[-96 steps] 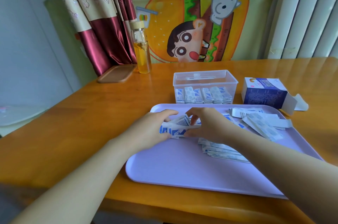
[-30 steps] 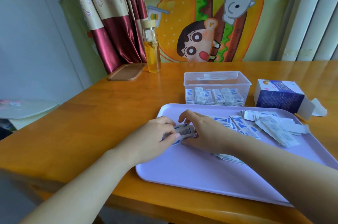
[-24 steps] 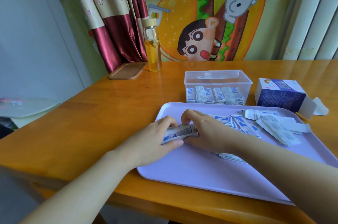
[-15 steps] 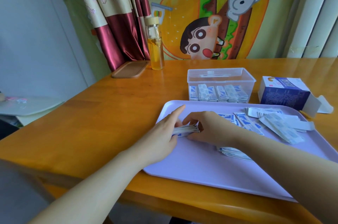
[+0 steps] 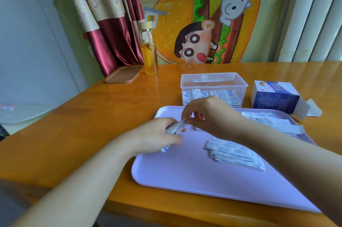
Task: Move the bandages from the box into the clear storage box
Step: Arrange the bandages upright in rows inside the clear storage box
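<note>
My left hand [image 5: 157, 135] grips a small stack of white-and-blue bandages [image 5: 175, 126] over the left part of the lilac tray [image 5: 194, 176]. My right hand [image 5: 209, 115] pinches the upper end of that same stack. Loose bandages [image 5: 235, 154] lie in a fanned pile at the tray's middle, and more [image 5: 273, 121] lie at its far right. The clear storage box [image 5: 213, 82] stands behind the tray with a row of bandages standing inside. The blue bandage box [image 5: 275, 98] lies on its side to the right, its flap open.
A glass bottle [image 5: 149, 50] of yellow liquid and a brown lid [image 5: 123, 74] stand at the back left of the wooden table [image 5: 83, 119]. A cartoon cushion [image 5: 203, 26] and curtains [image 5: 103, 15] are behind. The table's near edge runs below the tray.
Both hands have lifted the gathered stack off the tray and tilted it up. The pile under my right forearm is now uncovered.
</note>
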